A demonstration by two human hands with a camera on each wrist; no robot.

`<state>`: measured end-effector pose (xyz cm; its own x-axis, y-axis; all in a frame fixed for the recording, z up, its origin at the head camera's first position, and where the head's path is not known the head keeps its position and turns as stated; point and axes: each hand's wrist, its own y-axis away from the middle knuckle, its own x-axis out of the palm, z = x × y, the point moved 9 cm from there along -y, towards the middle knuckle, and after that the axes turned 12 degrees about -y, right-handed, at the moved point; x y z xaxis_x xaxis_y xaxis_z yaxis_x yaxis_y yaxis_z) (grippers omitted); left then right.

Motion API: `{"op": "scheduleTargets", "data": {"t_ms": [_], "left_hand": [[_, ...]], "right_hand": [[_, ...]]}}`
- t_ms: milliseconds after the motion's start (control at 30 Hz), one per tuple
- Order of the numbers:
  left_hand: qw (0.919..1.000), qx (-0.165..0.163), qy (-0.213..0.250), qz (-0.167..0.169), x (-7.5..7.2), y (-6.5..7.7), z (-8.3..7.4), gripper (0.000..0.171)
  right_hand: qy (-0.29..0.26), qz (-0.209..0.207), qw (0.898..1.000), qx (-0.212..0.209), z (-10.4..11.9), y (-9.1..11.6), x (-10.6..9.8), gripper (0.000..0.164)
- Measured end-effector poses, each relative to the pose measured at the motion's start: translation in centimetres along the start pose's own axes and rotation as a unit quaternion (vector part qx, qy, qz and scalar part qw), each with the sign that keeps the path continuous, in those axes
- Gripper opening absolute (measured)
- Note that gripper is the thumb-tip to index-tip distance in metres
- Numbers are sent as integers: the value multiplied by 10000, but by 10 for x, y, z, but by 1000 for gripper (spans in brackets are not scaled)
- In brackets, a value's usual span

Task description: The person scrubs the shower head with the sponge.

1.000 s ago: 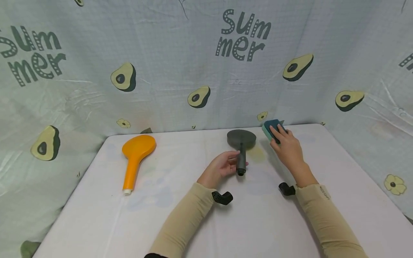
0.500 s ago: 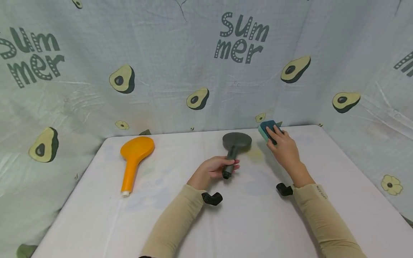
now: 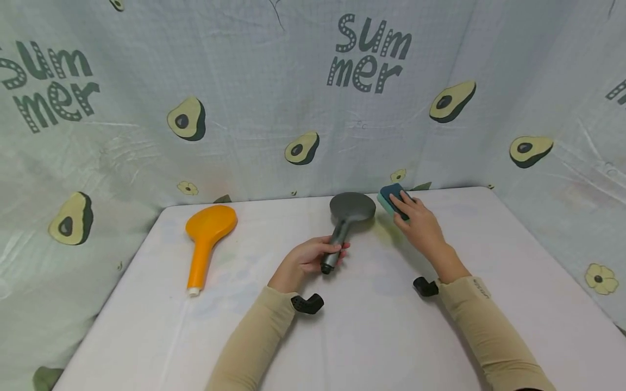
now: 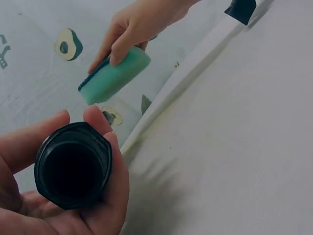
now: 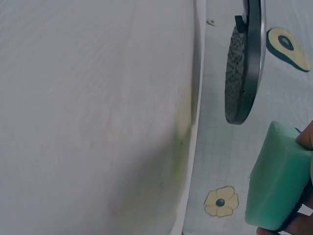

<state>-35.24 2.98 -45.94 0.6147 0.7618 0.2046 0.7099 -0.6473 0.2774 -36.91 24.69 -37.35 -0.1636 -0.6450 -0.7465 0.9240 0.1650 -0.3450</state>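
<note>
My left hand [image 3: 307,256] grips the handle of a dark grey shower head [image 3: 352,207], whose round head points away toward the back edge. The hollow handle end [image 4: 73,164] faces the left wrist camera, fingers and thumb around it. A short way to the right, my right hand [image 3: 424,227] pinches a sponge [image 3: 393,200] with a green body and a dark scouring side. In the right wrist view the shower head's speckled spray face [image 5: 234,78] is seen edge-on, apart from the green sponge [image 5: 276,176]. Both are raised over the table, casting shadows.
An orange shower head [image 3: 207,233] with a white handle end lies at the left of the white-covered table [image 3: 381,336]. A curtain [image 3: 244,108] printed with avocados hangs behind the table's back edge. Yellowish stains mark the cloth near the sponge.
My left hand has closed around the grey shower head's handle and moved it left, tilting it and lifting it. My right hand has followed to the left with the sponge.
</note>
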Motion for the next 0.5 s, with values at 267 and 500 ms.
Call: {"op": "scheduleTargets", "data": {"t_ms": [267,500], "left_hand": [[9996,227,78,-138,-8,11,-4,51],[9996,250,30,-96,-10,16,0,52]], "right_hand": [[-104,-10,9994,-320,14,-5,10,49],[-150,-44,9988,-468,22,-8,19,49]]}}
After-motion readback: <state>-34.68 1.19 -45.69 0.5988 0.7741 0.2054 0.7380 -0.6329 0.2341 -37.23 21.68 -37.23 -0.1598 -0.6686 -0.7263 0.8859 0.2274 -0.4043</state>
